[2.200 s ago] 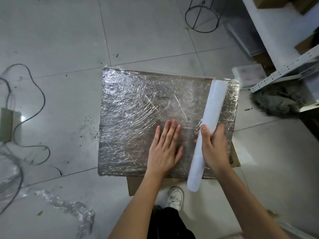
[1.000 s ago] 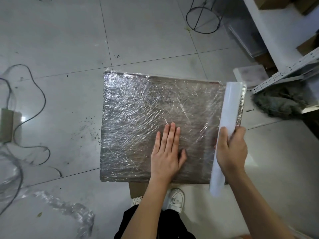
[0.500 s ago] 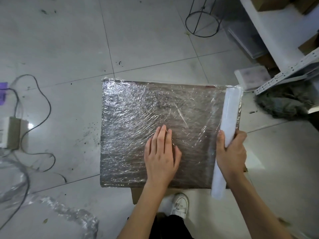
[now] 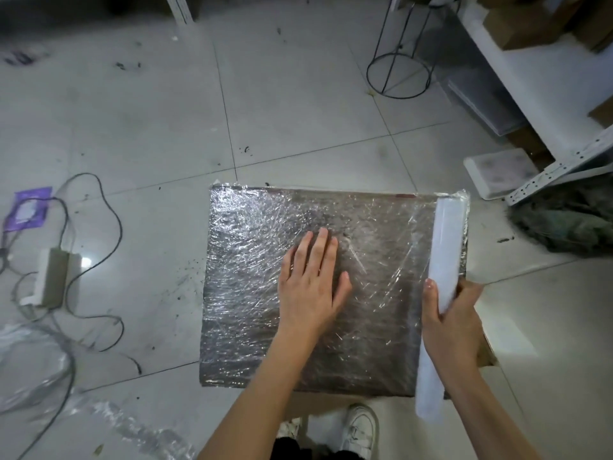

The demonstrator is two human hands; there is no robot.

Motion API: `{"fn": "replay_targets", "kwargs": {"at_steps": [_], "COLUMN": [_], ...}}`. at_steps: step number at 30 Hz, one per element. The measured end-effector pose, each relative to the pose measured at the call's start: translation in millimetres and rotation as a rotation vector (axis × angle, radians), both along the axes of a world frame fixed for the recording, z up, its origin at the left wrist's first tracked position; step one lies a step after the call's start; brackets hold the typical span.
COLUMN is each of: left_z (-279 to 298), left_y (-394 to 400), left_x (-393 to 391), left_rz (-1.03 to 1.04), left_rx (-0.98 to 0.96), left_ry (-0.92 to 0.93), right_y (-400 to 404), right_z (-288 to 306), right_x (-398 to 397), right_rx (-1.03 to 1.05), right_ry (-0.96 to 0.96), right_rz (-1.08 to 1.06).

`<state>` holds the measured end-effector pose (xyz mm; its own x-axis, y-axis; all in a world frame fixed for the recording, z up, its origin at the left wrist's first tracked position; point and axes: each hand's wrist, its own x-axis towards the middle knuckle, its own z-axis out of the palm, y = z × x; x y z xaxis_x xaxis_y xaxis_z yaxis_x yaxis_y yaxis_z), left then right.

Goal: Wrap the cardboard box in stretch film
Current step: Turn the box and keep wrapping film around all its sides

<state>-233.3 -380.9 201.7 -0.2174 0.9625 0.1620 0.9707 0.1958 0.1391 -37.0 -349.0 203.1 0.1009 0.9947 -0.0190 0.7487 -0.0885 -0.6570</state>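
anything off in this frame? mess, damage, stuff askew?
The wrap itself looks fine. Odd bits: crumpled scraps of stretch film lie loose on the floor at lower left, beside tangled cables. Dark specks of debris dot the tiles left of the cardboard box.

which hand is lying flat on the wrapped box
The left hand, fingers straight, pressing the film on the box; the right hand grips the film roll.

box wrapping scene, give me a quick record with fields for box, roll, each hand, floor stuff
box: box on the floor, top covered in film
roll: roll along the box's right edge
left hand: left hand flat on the top, fingers straight
right hand: right hand grips the roll
floor: cable, loose film, wire stand
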Motion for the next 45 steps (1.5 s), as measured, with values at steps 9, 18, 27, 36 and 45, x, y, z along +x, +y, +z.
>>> {"fn": "replay_targets", "kwargs": {"at_steps": [9, 18, 27, 36, 45], "left_z": [6.8, 27.2, 19.7, 17.8, 16.7], "left_y": [44.6, 87.0, 98.2, 93.0, 91.3], "left_x": [-41.0, -50.1, -46.8, -45.7, -46.9], "left_rz": [-0.153, -0.025, -0.005, -0.003, -0.004], "left_rx": [-0.113, 0.023, -0.118, -0.086, -0.050], "left_ry": [0.168, 0.102, 0.097, 0.034, -0.098], "right_y": [3.9, 11.6, 11.8, 13.9, 26.7], "right_z": [1.1, 3.1, 4.7, 22.4, 19.8], "right_x": [-2.2, -4.0, 1.4, 18.0, 22.1], "right_rx": [0.039, 0.048, -0.106, -0.279, -0.160], "right_ry": [0.013, 0.023, 0.106, 0.548, 0.417], "right_rz": [0.006, 0.014, 0.004, 0.080, -0.262]}}
